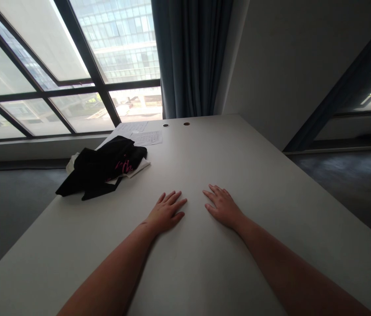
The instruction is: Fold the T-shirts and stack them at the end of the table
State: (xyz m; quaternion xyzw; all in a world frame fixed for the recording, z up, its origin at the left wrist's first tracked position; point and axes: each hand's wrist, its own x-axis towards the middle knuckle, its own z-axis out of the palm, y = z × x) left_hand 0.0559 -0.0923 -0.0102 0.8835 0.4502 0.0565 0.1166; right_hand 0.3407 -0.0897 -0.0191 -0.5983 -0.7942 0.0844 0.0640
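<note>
A crumpled black garment [101, 169] with pink lettering is seen on the smooth white table [271, 184], beyond and to the left of the left hand [165, 214], well apart from it, with nothing lying between. Flat printed paper sheets [147, 137] are laid just behind the garment. The left hand and right hand [224, 206] are pressed flat on the table, fingers spread, nothing held.

You're probably in an office. A plain white bench [238, 175] with cable holes [166, 125] faces big windows [56, 66]. Printed papers [145, 137] lie there.
</note>
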